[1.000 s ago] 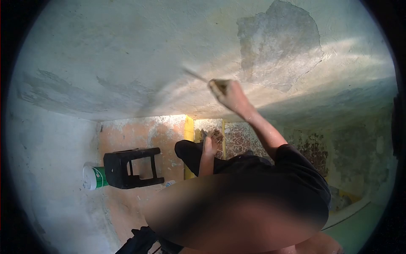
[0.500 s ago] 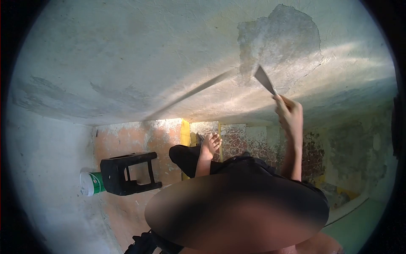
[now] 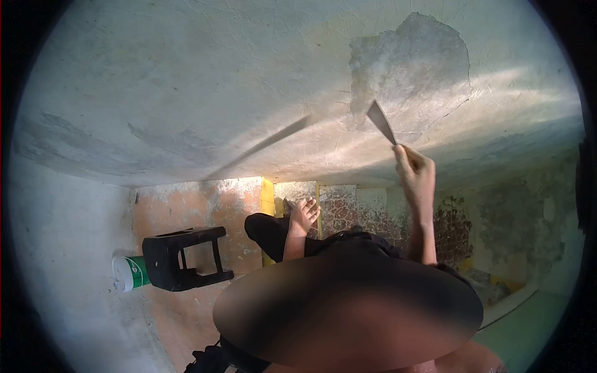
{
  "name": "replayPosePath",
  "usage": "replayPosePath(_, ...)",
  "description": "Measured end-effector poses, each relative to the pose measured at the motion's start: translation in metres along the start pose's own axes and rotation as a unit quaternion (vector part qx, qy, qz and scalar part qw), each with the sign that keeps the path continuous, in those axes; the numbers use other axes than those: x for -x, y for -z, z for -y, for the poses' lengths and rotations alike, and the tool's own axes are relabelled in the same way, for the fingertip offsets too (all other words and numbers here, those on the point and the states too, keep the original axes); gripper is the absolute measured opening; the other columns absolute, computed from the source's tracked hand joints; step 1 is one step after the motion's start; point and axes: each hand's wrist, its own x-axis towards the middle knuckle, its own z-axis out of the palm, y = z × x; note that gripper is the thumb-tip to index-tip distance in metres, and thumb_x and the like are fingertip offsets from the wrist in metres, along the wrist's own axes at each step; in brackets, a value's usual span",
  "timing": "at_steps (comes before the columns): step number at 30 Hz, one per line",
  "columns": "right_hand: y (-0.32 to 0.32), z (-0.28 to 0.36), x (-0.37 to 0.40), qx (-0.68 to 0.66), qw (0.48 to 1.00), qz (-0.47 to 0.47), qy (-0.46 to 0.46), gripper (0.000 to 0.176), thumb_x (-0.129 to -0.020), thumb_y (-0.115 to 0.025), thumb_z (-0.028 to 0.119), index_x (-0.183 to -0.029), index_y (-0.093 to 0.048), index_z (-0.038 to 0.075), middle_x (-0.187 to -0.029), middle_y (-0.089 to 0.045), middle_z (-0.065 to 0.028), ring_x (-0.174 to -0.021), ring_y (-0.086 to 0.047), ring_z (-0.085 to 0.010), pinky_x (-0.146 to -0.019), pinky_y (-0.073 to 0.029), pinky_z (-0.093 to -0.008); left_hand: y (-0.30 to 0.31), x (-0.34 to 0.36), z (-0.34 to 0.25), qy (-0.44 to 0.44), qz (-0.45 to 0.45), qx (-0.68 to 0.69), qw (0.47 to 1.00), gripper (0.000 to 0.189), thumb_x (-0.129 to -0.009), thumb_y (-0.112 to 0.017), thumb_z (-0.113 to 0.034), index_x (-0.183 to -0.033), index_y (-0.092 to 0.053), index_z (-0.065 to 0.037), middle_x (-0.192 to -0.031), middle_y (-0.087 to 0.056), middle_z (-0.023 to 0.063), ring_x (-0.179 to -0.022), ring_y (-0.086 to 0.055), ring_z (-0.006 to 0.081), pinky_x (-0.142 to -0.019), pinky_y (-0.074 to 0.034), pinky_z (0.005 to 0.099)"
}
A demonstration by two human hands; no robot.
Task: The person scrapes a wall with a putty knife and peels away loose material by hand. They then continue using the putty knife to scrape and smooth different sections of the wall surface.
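Scraper (image 3: pixel 380 121): flat metal blade, angled up and to the left. Its tip is against the plastered wall (image 3: pixel 186 81), at the lower edge of the grey bare patch (image 3: pixel 410 62) where the coating is gone. The blade's long thin shadow (image 3: pixel 267 144) runs down-left across the wall.

Right hand (image 3: pixel 415 176): closed in a fist round the scraper handle, arm raised, forearm running straight down from it. Handle hidden inside the grip.

Left hand: not in view.

Lower down: a bare foot (image 3: pixel 305 214), toes showing, beside a knee in black cloth (image 3: pixel 267 229). Reddish, paint-flecked floor (image 3: pixel 199 208) behind. Black plastic stool (image 3: pixel 183 258) stands on it, with a white and green bucket (image 3: pixel 127 272) touching or just beside it. Narrow yellow strip (image 3: pixel 267 186) where wall meets floor.

Change: a second ago the fist was further left, well short of the bare patch, with the blade a blur. Half a second ago it had reached the patch edge. Now it sits slightly lower and left of that, blade on the same edge. Grip unchanged throughout.
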Motion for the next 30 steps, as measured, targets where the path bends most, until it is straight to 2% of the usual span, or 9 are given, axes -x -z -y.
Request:
replayPosePath(4, -0.021, 0.012, -0.023, 0.002, 1.0, -0.015, 0.014, 0.04, -0.1, -0.066, 0.03, -0.115, -0.073, -0.006, -0.063, -0.061, -0.0018, -0.056, -0.045, -0.0057, -0.048, -0.031, -0.0271, 0.001, -0.01, 0.0, -0.003, 0.016, -0.021, 1.0, 0.035, -0.1, -0.055, -0.041, -0.116, -0.061, -0.011, -0.114, -0.064, 0.0041, -0.105, -0.064, 0.0291, -0.097, -0.052, 0.0439)
replayPosePath(5, -0.028, 0.021, -0.035, 0.076, 0.992, -0.022, 0.095, 0.042, -0.1, -0.066, 0.032, -0.116, -0.072, -0.006, -0.064, -0.062, -0.0028, -0.057, -0.047, -0.0056, -0.049, -0.032, -0.0268, 0.002, -0.011, 0.0, -0.012, 0.032, -0.031, 0.999, 0.034, -0.1, -0.055, -0.041, -0.116, -0.061, -0.011, -0.113, -0.065, 0.004, -0.105, -0.065, 0.0292, -0.096, -0.053, 0.0443)
replayPosePath(7, -0.022, 0.043, -0.037, -0.077, 0.995, 0.024, 0.062, 0.042, -0.1, -0.067, 0.032, -0.117, -0.072, -0.006, -0.066, -0.065, -0.0045, -0.058, -0.049, -0.0068, -0.051, -0.035, -0.0282, -0.002, -0.028, -0.002, 0.015, 0.018, 0.007, 1.0, 0.033, -0.101, -0.054, -0.039, -0.117, -0.061, -0.011, -0.113, -0.066, 0.0041, -0.104, -0.066, 0.0291, -0.096, -0.053, 0.0445)
replayPosePath(10, -0.025, 0.07, -0.021, -0.038, 0.99, 0.102, 0.089, 0.042, -0.099, -0.068, 0.033, -0.117, -0.073, -0.005, -0.067, -0.066, -0.0054, -0.059, -0.051, -0.008, -0.051, -0.037, -0.0286, -0.002, -0.024, -0.003, 0.003, 0.04, 0.011, 0.999, 0.031, -0.103, -0.05, -0.036, -0.118, -0.06, -0.01, -0.115, -0.065, 0.0047, -0.104, -0.065, 0.0296, -0.096, -0.053, 0.0441)
replayPosePath(19, 0.026, 0.031, -0.007, 0.01, 1.0, -0.005, 0.009, 0.038, -0.099, -0.068, 0.03, -0.118, -0.073, -0.002, -0.074, -0.072, -0.0092, -0.052, -0.052, -0.0068, -0.045, -0.033, -0.0261, -0.018, -0.002, 0.002, -0.009, 0.05, -0.007, 0.999, 0.026, -0.101, -0.056, -0.033, -0.116, -0.061, -0.012, -0.114, -0.063, 0.0035, -0.107, -0.061, 0.0267, -0.098, -0.052, 0.0417)
replayPosePath(23, -0.058, -0.003, -0.048, 0.023, 0.993, 0.037, 0.11, 0.041, -0.103, -0.062, 0.031, -0.117, -0.072, -0.007, -0.068, -0.068, -0.0083, -0.052, -0.048, -0.0083, -0.045, -0.036, -0.0285, 0.003, -0.02, 0.013, -0.018, 0.089, -0.013, 0.996, 0.033, -0.102, -0.054, -0.037, -0.119, -0.06, -0.009, -0.117, -0.064, 0.0061, -0.105, -0.065, 0.0294, -0.096, -0.053, 0.0426)
replayPosePath(25, -0.062, 0.01, -0.035, 0.028, 0.992, 0.106, 0.068, 0.045, -0.1, -0.066, 0.034, -0.117, -0.071, -0.008, -0.063, -0.064, -0.006, -0.053, -0.047, -0.0092, -0.047, -0.035, -0.0312, -0.004, -0.021, 0.01, -0.017, 0.116, 0.016, 0.993, 0.033, -0.102, -0.055, -0.036, -0.119, -0.06, -0.009, -0.115, -0.065, 0.0054, -0.102, -0.066, 0.0298, -0.094, -0.054, 0.0429)
replayPosePath(27, -0.065, 0.012, -0.019, -0.058, 0.989, 0.094, 0.1, 0.047, -0.099, -0.068, 0.036, -0.117, -0.071, -0.008, -0.063, -0.064, -0.0059, -0.051, -0.045, -0.0089, -0.045, -0.03, -0.0312, -0.012, -0.009, 0.003, 0.0, 0.021, 0.012, 1.0, 0.031, -0.102, -0.055, -0.034, -0.118, -0.06, -0.009, -0.114, -0.065, 0.0049, -0.102, -0.066, 0.0295, -0.093, -0.055, 0.0431)
replayPosePath(30, -0.027, 0.015, -0.008, 0.015, 0.995, 0.088, 0.052, 0.045, -0.099, -0.068, 0.033, -0.117, -0.071, -0.008, -0.064, -0.064, -0.006, -0.05, -0.044, -0.0076, -0.044, -0.03, -0.0298, -0.011, -0.011, 0.009, 0.002, 0.004, 0.004, 1.0, 0.032, -0.101, -0.055, -0.036, -0.118, -0.061, -0.01, -0.116, -0.064, 0.0052, -0.104, -0.065, 0.029, -0.095, -0.052, 0.0429)
